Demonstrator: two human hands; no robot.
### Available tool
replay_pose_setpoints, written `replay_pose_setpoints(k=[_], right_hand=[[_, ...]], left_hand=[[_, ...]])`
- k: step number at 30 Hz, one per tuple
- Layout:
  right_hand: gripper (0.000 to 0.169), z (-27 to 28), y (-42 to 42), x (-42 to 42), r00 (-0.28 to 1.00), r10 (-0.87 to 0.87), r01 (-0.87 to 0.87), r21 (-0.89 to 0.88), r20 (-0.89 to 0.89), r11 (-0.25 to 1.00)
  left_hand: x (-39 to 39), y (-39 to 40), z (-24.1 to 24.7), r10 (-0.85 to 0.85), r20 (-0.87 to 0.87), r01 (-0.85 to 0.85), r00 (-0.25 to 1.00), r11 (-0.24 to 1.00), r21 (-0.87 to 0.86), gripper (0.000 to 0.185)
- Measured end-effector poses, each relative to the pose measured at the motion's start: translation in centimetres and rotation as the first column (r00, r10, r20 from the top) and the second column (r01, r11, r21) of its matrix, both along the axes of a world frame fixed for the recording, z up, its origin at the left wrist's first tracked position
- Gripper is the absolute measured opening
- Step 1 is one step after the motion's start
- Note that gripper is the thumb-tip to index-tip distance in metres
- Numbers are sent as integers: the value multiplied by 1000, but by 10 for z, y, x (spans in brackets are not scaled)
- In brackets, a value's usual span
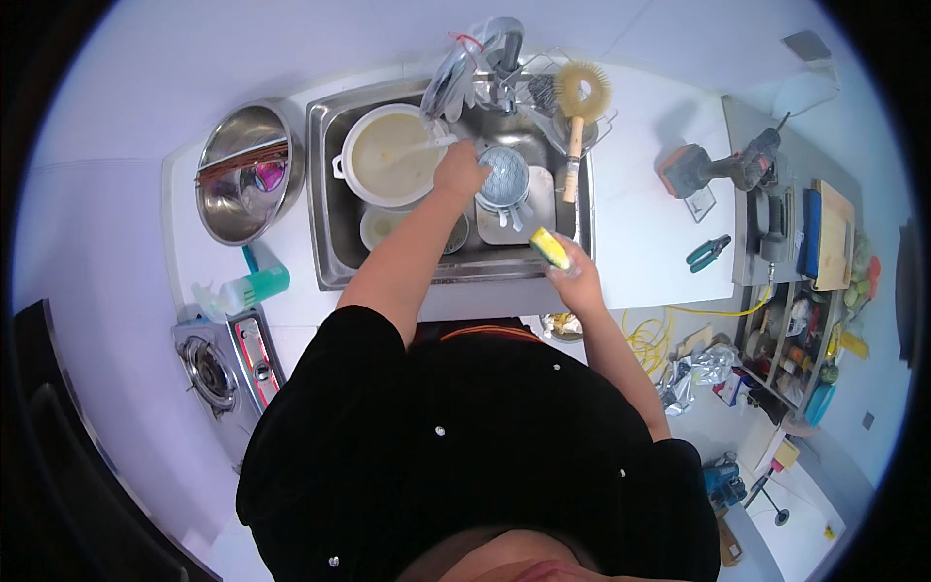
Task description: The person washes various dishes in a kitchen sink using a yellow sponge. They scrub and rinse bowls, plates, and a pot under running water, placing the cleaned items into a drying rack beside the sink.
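Note:
In my right hand [580,275] is a yellow sponge [550,248] with a dark green scouring side, held over the front right edge of the steel sink [364,278]. My left hand [460,173] is over the middle of the sink, its fingers at the left rim of a grey-blue patterned bowl [503,177]. A white utensil handle [436,143] runs from the pot to the top of this hand; the grip itself is hidden. Cloudy water fills the white two-handled pot [351,124] at the left. Pale utensils [515,218] show below the bowl, over a whitish tray [540,190].
The faucet [507,91] has a plastic bag [452,80] hanging by it. A round brush [574,156] leans on a wire rack [607,127]. Left are a steel basin [291,174], green bottle [262,287] and gas stove [211,375]; right, a cordless drill [727,166] and pliers [707,253].

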State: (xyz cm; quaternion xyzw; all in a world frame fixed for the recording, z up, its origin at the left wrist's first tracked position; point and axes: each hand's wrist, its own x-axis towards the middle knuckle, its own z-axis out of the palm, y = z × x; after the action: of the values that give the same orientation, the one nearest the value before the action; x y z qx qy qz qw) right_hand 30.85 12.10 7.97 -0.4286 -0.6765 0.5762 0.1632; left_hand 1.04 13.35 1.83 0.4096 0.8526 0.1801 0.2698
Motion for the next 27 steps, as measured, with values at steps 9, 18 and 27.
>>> replay_pose_setpoints(k=[9,18,27], right_hand=[[52,12,14,-5,985,-172,163,-346,3,924],[52,19,4,-20,997,-71,69,-281,3,957],[43,23,-24,-116,973,229,-229,325,39,918]], left_hand=[[16,-86,-14,-218,67,228,974,929,-292,38],[33,-93,-79,-113,79,137,990,871,-472,32],[-21,-149,-5,366,842,-358,396,906,-225,23]])
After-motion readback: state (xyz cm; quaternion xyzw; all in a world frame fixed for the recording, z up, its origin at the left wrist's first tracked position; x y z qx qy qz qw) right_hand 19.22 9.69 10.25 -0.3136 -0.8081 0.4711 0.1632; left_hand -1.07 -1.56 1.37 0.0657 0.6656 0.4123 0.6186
